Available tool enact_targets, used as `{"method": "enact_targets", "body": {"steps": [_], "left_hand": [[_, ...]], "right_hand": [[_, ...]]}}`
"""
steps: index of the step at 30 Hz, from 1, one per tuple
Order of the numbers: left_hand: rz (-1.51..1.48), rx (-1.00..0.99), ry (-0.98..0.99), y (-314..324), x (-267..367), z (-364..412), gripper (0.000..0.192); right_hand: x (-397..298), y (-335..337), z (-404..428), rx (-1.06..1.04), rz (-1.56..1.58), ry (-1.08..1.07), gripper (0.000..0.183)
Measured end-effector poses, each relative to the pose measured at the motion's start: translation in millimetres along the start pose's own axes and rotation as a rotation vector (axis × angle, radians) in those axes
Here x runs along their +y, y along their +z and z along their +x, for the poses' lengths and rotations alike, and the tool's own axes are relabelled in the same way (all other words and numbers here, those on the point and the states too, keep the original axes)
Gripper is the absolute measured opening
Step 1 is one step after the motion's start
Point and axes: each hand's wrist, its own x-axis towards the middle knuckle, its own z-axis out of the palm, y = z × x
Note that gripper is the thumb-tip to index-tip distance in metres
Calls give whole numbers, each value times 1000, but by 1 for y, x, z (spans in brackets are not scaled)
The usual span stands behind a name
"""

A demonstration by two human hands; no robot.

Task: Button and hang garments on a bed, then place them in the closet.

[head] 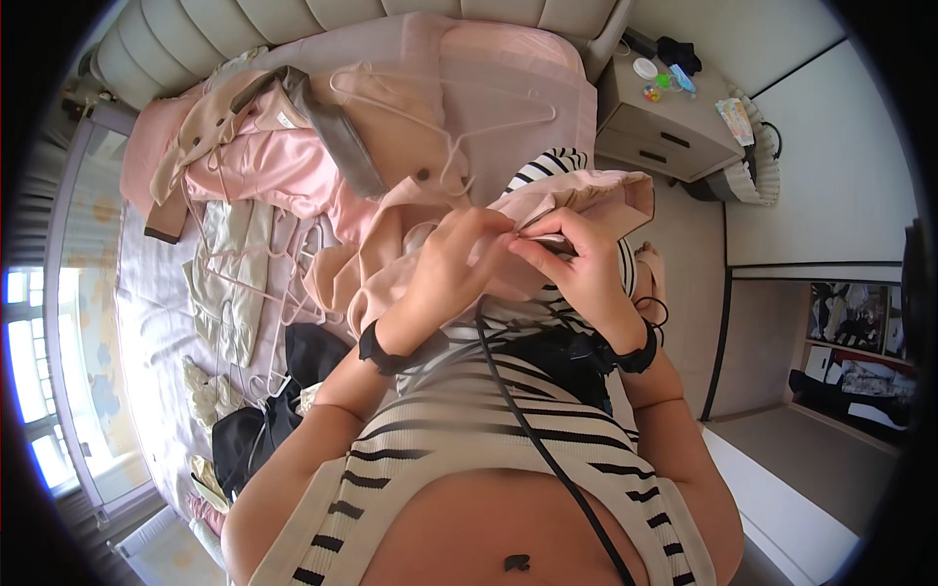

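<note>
A light pink fabric garment [612, 192] with a gathered edge lies across my lap. My left hand [458, 253] pinches it near its middle. Close beside, my right hand [582, 256] grips the same fabric, and the fingertips of both hands nearly meet at a fold. A small dark strip shows under my right fingers; what it is I cannot tell. Just left of my hands is a tan coat [421, 194] with dark buttons, partly under the pink garment. Beyond it, a pale pink clothes hanger [506, 110] rests on the bed.
On the bed [154, 315] lie a pink satin-lined jacket [271, 165], white clothing [227, 286], more pink hangers [293, 238] and black fabric [315, 355]. A nightstand [652, 121] holds small items at the far right. A black cable [506, 395] runs down my front. An open wardrobe compartment [843, 439] is at right.
</note>
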Motion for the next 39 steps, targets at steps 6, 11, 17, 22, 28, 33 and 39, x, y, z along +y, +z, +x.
{"method": "enact_targets", "body": {"steps": [6,11,17,22,28,33,39], "left_hand": [[245,118,199,3,10,3,19],[182,127,115,-3,1,4,11],[345,157,199,-5,11,12,9],[236,95,129,-12,9,10,9],[155,45,130,-20,12,6,8],[100,86,140,-9,9,18,9],[68,125,153,7,1,27,11]], "right_hand": [[-1,0,0,29,131,195,12],[2,-1,0,-96,136,105,14],[-2,0,-1,55,51,133,11],[-4,-4,-1,106,26,69,11],[-13,-18,-3,106,-15,27,12],[-6,-27,20,188,-596,-233,24],[-5,-33,18,141,-651,-307,27]]}}
